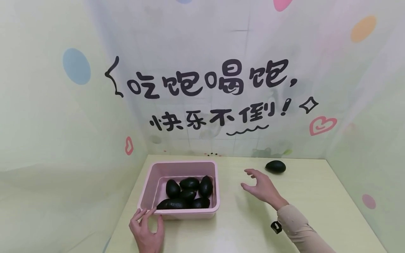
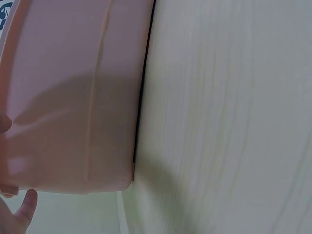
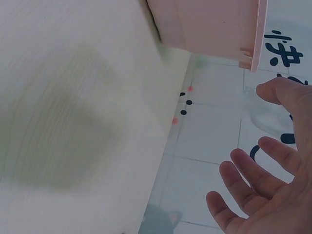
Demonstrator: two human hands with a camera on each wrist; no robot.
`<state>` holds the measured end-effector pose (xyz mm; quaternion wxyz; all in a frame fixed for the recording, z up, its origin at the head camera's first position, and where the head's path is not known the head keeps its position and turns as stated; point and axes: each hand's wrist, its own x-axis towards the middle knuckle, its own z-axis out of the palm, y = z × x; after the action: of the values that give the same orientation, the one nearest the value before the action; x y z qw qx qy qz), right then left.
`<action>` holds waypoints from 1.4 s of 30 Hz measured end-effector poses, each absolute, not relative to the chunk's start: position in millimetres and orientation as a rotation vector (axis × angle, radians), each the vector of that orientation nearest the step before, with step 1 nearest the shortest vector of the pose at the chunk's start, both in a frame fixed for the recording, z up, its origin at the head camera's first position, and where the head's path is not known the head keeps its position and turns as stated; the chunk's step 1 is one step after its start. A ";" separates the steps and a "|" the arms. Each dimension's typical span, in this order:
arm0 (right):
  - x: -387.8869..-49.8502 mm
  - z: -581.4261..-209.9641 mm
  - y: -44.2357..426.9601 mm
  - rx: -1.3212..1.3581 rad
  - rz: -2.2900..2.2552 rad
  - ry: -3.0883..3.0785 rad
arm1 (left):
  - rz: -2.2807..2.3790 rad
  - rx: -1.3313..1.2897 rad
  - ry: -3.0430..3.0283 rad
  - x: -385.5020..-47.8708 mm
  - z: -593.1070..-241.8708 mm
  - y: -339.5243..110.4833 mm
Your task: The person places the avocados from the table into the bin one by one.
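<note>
A pink plastic bin point(image 1: 183, 213) stands on the left part of the table, holding several dark avocados point(image 1: 173, 189). My left hand point(image 1: 147, 230) holds its near left corner, fingers at the rim and thumb against the front wall. In the left wrist view, the thumb point(image 2: 4, 123) and a fingertip point(image 2: 28, 205) show at the bin's edges. To the bin's right, my right hand point(image 1: 262, 187) is in the air, fingers spread and holding nothing. A single avocado point(image 1: 276, 167) lies on the table beyond that hand, near the back edge.
The pale wooden table point(image 1: 246, 232) meets a printed cloth backdrop point(image 1: 202, 42) with black lettering at its back edge. Similar cloth walls point(image 1: 47, 140) rise on the left and right. A black band point(image 1: 276, 227) hangs at the right wrist.
</note>
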<state>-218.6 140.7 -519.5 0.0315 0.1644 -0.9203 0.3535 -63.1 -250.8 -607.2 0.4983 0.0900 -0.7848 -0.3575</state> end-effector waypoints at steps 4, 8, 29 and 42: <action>-219.8 -519.1 144.7 0.488 1.088 -2.839 | -0.887 0.249 -1.927 -61.8 -606.2 -250.3; -221.4 -516.6 149.1 0.479 1.126 -2.848 | -0.864 0.222 -1.895 -63.2 -605.5 -249.7; -235.6 -528.5 170.7 0.411 1.167 -2.860 | -0.875 0.259 -1.934 -61.2 -606.3 -252.0; -242.6 -537.9 193.8 0.325 1.115 -2.888 | -0.881 0.246 -1.925 -60.9 -605.2 -249.6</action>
<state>-242.6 193.8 -537.9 0.0143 0.1043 -0.9277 0.3582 -60.9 -249.6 -605.2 0.4840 0.1012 -0.7903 -0.3619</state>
